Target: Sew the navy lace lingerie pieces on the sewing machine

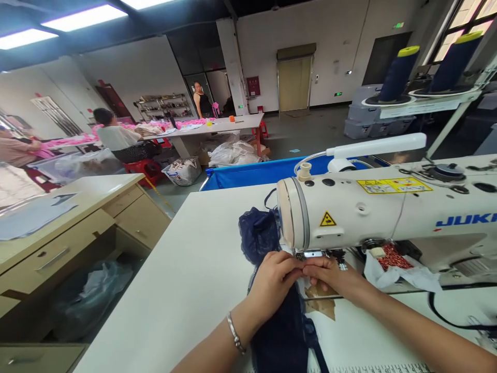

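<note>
Showing both hands meeting directly beneath the head of the cream-white industrial sewing machine (pixel 373 212), on the white work table (pixel 186 290). The long strip of dark navy lace fabric (pixel 257 234) has its long axis running away from the person: it starts at the near table edge, passes under the hands and the metal presser foot (pixel 312 254), and bunches in a heap beyond the machine head, to its left.

The left hand (pixel 274 282), with a silver bracelet (pixel 235 334) at the wrist, lies on top of the strip, its fingertips pinched on the lace just in front of the foot. The right hand (pixel 329 273) comes in from the machine side, clenched at the same spot and touching the left fingertips; what lies between its own fingertips is hidden. Both hands are equally close to the foot, the left one over the fabric's bulk. A tan paper piece (pixel 321 306) lies just under the right wrist.
</note>
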`<state>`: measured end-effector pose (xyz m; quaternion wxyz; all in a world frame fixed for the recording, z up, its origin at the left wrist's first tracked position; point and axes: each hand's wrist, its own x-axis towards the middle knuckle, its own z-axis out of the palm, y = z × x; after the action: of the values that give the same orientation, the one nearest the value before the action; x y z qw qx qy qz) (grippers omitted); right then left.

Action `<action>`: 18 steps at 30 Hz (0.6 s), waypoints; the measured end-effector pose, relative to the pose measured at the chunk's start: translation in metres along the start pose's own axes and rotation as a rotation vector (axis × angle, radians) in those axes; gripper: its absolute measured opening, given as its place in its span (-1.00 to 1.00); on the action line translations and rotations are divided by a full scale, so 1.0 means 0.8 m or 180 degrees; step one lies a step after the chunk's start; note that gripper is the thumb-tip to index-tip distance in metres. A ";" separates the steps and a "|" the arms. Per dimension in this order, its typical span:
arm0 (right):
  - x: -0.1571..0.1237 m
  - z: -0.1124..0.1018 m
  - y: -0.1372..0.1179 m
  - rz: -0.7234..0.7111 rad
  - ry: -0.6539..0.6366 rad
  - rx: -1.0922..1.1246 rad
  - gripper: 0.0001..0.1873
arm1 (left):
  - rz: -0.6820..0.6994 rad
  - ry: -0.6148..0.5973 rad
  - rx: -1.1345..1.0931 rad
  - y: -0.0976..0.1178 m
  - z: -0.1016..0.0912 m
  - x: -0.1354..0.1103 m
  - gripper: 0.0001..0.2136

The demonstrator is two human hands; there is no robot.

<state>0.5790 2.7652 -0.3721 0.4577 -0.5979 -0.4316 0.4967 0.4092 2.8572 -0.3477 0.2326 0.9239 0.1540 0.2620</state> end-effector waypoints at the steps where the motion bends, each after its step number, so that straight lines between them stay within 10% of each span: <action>1: 0.000 -0.001 0.002 0.0013 -0.0029 0.0043 -0.56 | 0.0040 0.0031 0.0005 0.000 0.000 0.000 -0.92; 18: -0.007 -0.002 -0.006 0.0180 0.0051 0.0762 -0.51 | -0.0398 0.0073 -0.0686 -0.006 0.005 -0.001 -0.91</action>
<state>0.5796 2.7603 -0.3659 0.5150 -0.5549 -0.3485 0.5526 0.4100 2.8597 -0.3534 0.3446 0.8791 0.1849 0.2725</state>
